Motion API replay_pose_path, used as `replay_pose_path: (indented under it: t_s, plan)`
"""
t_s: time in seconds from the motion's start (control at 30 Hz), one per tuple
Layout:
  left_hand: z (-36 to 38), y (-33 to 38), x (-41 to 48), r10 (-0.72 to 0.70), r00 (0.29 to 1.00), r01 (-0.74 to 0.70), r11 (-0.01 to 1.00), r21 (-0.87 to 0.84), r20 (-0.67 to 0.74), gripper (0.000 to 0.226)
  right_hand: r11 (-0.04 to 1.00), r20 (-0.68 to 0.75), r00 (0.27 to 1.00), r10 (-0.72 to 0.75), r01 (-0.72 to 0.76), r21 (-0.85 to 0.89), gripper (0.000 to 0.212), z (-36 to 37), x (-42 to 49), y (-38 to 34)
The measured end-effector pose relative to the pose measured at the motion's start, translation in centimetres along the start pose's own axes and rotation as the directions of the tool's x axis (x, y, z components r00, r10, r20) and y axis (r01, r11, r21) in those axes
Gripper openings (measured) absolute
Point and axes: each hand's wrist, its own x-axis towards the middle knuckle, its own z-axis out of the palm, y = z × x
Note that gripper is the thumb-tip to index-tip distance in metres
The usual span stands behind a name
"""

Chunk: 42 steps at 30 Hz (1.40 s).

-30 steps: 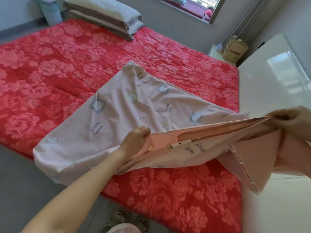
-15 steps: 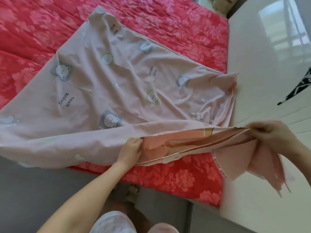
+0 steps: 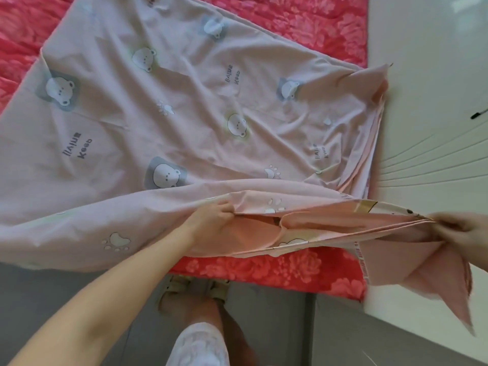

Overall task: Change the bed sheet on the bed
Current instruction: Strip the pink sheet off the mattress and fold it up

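Observation:
A pale pink bed sheet (image 3: 184, 109) printed with bear faces and paw prints lies half unfolded on the red floral mattress cover (image 3: 303, 19) of the bed. My left hand (image 3: 211, 220) grips the sheet's folded near edge at the middle. My right hand (image 3: 464, 231), at the far right, pinches the same edge, which is stretched taut between both hands. A loose corner of the sheet hangs down below my right hand, over the white surface.
A glossy white panel (image 3: 427, 75) borders the bed on the right. Grey floor (image 3: 66, 294) lies below the bed's near edge. My sandalled feet (image 3: 195, 289) stand at that edge, and a knee in white shorts shows at the bottom.
The view has tipped down and closer to the sheet. Both hands keep their hold on the near edge and have drawn it further toward me over the bed's edge.

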Motion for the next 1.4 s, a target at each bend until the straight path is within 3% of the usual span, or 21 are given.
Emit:
replay_pose_path:
  t_s: [0.03,0.1,0.2,0.33,0.43,0.53,0.67,0.77,0.87,1.1,1.17,1.23,1.33,1.4]
  plan:
    - [0.9,0.0,-1.2,-0.045,0.998,0.048,0.997,-0.065,0.036,0.023,1.000,0.010,1.000,0.024,-0.024,0.002,0.006,0.1,0.2,1.0]
    - [2.1,0.1,-2.6,-0.112,0.992,0.120,0.983,-0.140,0.064,0.019,0.998,-0.011,0.998,0.062,-0.062,-0.033,0.037,0.3,0.8,0.9]
    - [2.8,1.5,-2.9,-0.124,0.992,0.119,0.969,-0.218,-0.009,0.006,0.987,-0.001,0.990,0.144,-0.143,-0.073,0.055,0.9,1.9,0.4]
    - [2.8,3.7,-3.8,-0.022,0.997,0.013,0.993,-0.121,-0.074,0.026,0.984,-0.035,0.986,0.165,-0.166,-0.063,0.053,1.1,3.1,1.1]
    - [3.9,3.1,-5.0,-0.012,1.000,0.012,1.000,-0.003,-0.013,0.033,0.987,-0.054,0.987,0.152,-0.155,-0.053,0.050,0.9,3.4,0.3]
    - [4.9,2.5,-5.3,-0.059,0.996,0.054,0.996,0.076,0.066,0.035,0.988,-0.058,0.987,0.147,-0.149,-0.036,0.034,1.0,3.7,-0.2]
    - [5.3,3.0,-4.4,-0.077,0.983,0.059,0.992,0.113,0.165,0.014,0.993,-0.064,0.992,0.105,-0.107,-0.040,0.022,1.1,3.6,-0.3]
    - [5.7,3.4,-3.9,-0.106,0.985,0.082,0.982,0.169,0.137,0.019,0.997,-0.082,0.994,0.068,-0.071,-0.037,0.016,0.8,3.5,-0.4]
    - [6.3,3.8,-3.6,-0.085,0.991,0.060,0.972,0.229,0.099,0.007,0.998,-0.086,0.995,0.056,-0.060,-0.036,0.014,0.5,3.6,-0.4]
    - [1.8,4.1,-5.9,-0.271,0.955,0.272,0.962,-0.011,-0.119,0.013,0.998,-0.080,0.996,0.027,-0.032,-0.060,0.010,0.1,4.4,0.3]
    - [-0.4,3.8,-7.4,-0.279,0.947,0.284,0.959,0.014,-0.158,0.031,0.997,-0.058,0.998,0.017,-0.021,-0.073,0.011,0.4,4.6,0.4]
    - [-1.8,3.3,-8.1,-0.267,0.951,0.279,0.958,0.063,-0.154,0.032,0.996,-0.042,0.999,0.000,-0.004,-0.091,0.012,0.9,4.8,0.5]
    - [-2.2,2.3,-7.9,-0.251,0.966,0.258,0.954,0.154,-0.068,0.010,0.995,-0.056,0.998,-0.016,0.010,-0.099,0.012,1.1,4.9,1.0]
    - [-1.6,2.2,-7.6,-0.241,0.970,0.233,0.953,0.194,0.019,0.029,0.994,-0.070,0.997,-0.029,0.021,-0.111,0.011,0.9,4.9,1.3]
